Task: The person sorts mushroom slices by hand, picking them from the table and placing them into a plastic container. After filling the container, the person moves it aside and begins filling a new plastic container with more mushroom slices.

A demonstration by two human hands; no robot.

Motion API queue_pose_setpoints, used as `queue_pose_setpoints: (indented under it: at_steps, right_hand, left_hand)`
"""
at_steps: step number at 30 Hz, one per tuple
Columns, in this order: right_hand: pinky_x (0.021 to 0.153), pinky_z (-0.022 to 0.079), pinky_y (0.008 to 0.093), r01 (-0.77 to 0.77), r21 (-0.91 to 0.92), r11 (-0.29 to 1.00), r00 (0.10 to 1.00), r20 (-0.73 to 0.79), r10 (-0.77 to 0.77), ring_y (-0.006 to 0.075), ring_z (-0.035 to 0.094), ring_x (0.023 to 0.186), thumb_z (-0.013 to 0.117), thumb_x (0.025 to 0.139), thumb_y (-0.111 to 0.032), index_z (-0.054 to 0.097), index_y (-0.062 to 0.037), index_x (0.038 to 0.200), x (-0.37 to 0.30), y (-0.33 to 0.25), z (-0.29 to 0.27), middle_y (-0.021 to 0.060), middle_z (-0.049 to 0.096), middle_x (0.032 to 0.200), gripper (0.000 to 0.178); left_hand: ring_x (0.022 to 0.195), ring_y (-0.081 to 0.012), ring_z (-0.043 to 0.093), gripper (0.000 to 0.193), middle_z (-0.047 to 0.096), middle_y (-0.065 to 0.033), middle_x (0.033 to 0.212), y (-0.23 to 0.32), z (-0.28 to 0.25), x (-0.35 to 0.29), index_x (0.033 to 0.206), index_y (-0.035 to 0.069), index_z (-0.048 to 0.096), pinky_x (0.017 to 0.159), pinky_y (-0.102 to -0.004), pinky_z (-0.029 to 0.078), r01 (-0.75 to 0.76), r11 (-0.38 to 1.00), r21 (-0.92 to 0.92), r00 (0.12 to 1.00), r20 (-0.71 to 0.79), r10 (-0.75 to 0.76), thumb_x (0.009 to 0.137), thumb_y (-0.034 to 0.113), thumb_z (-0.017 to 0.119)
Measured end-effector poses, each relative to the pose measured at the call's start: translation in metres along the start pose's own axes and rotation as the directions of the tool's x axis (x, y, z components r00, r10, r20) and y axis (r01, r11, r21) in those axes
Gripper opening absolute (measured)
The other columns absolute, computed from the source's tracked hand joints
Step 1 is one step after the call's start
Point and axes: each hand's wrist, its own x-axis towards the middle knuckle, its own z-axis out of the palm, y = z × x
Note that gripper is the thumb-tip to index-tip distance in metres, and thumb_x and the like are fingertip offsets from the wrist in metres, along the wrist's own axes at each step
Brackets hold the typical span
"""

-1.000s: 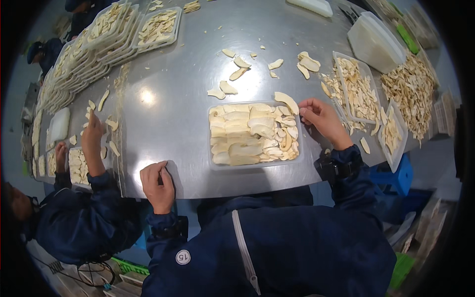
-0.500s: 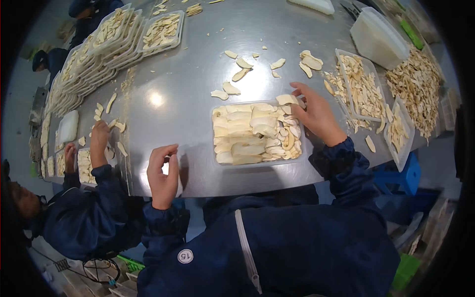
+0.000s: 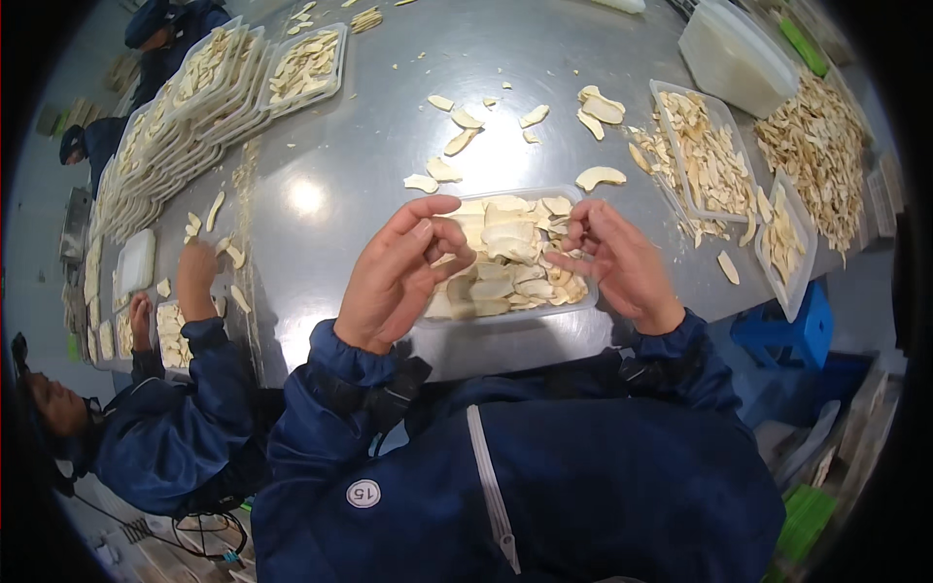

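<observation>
A clear plastic tray [image 3: 530, 313] of pale dried slices [image 3: 510, 238] lies in front of me near the table's edge. Broad slices overlap across it, with smaller pieces at its right. Over its left side hovers my left hand [image 3: 400, 267], fingers bent and apart, with no slice visible in it. My right hand [image 3: 624, 260] is at the tray's right rim, its fingers curled but spread, close to the small pieces; nothing shows between them. Just beyond the far right corner lies a curved slice [image 3: 600, 178]. Several loose slices [image 3: 457, 143] are scattered farther back.
Stacked filled trays [image 3: 175, 146] stand at the left, near a co-worker's hands [image 3: 197, 277]. At right are a tray of slices [image 3: 705, 155], a tilted smaller tray [image 3: 783, 255], a white tub [image 3: 736, 60] and a large slice heap [image 3: 814, 160]. A blue stool [image 3: 787, 325] stands below.
My left hand has moved right, from bare table to over the tray. My right hand has drawn back from the far right corner, and the slice in its fingers is no longer held.
</observation>
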Motion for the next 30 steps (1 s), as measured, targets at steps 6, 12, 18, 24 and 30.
queue_pose_setpoints:
  at_steps: [6, 12, 18, 24, 30]
  right_hand:
    - [0.097, 0.052, 0.0375, -0.061, 0.102, 0.993, 0.998, 0.04, 0.057, 0.0106, 0.059, 0.1, 0.042, 0.111, -0.029, 0.055, -0.0078, 0.122, 0.004, 0.005, 0.007, 0.0011, 0.057, 0.104, 0.026]
    - [0.095, 0.051, 0.0362, -0.063, 0.061, 0.996, 0.998, 0.031, 0.061, 0.0121, 0.058, 0.101, 0.041, 0.112, -0.031, 0.054, -0.0081, 0.124, 0.007, 0.008, 0.01, 0.0011, 0.057, 0.104, 0.029]
    - [0.095, 0.05, 0.035, -0.053, 0.012, 0.998, 0.998, 0.022, 0.053, 0.0118, 0.058, 0.102, 0.041, 0.111, -0.033, 0.054, -0.0078, 0.127, 0.006, 0.007, 0.015, 0.0011, 0.057, 0.106, 0.033]
    - [0.095, 0.049, 0.0342, -0.038, -0.029, 0.999, 0.999, 0.019, 0.038, 0.0114, 0.057, 0.103, 0.041, 0.111, -0.035, 0.054, -0.0085, 0.127, 0.007, 0.006, 0.018, 0.0008, 0.056, 0.107, 0.034]
    - [0.095, 0.049, 0.0324, -0.029, -0.056, 0.998, 1.0, 0.009, 0.029, 0.0114, 0.057, 0.104, 0.043, 0.111, -0.037, 0.054, -0.0086, 0.128, 0.009, 0.004, 0.019, 0.0006, 0.056, 0.107, 0.035]
  left_hand:
    - [0.107, -0.0186, 0.063, 0.038, 0.062, -0.0064, 0.106, -0.004, 0.006, 0.017, 0.138, 0.003, 0.048, 0.104, -0.0464, 0.049, -0.021, 0.999, 0.024, 0.999, -0.027, 0.022, 0.108, 0.026, 0.049]
    - [0.106, -0.0181, 0.063, 0.039, 0.063, -0.0069, 0.106, -0.006, 0.011, 0.02, 0.138, 0.001, 0.048, 0.1, -0.0402, 0.052, -0.004, 0.998, 0.059, 0.999, -0.036, 0.006, 0.106, 0.023, 0.052]
    - [0.105, -0.0184, 0.063, 0.038, 0.063, -0.0073, 0.106, -0.008, 0.011, 0.022, 0.138, 0.001, 0.049, 0.099, -0.0396, 0.052, 0.011, 0.998, 0.068, 0.999, -0.036, -0.009, 0.106, 0.022, 0.052]
    - [0.103, -0.02, 0.064, 0.038, 0.063, -0.0071, 0.103, -0.01, 0.009, 0.023, 0.138, 0.001, 0.05, 0.098, -0.0417, 0.052, 0.027, 0.996, 0.089, 0.999, -0.042, -0.023, 0.106, 0.023, 0.051]
    - [0.104, -0.0205, 0.064, 0.038, 0.063, -0.0069, 0.104, -0.011, 0.006, 0.023, 0.137, 0.001, 0.05, 0.099, -0.0422, 0.051, 0.024, 0.998, 0.065, 0.999, -0.036, -0.022, 0.106, 0.022, 0.051]
